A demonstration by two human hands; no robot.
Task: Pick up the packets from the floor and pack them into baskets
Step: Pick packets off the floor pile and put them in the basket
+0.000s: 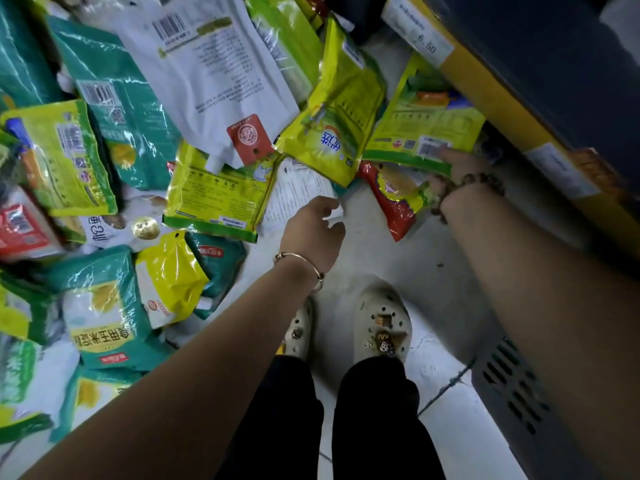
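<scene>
Standing on a bare strip of floor beside the shelf edge, the person's left hand hovers loosely spread over a white packet, right hand grasping a green-yellow packet

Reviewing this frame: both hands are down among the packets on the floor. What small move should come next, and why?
Probably close the left hand on the white packet just under its fingertips and lift it. That hand looks open and empty, while the right hand already rests on the yellow-green packet by the shelf. No basket is in view yet.
</scene>
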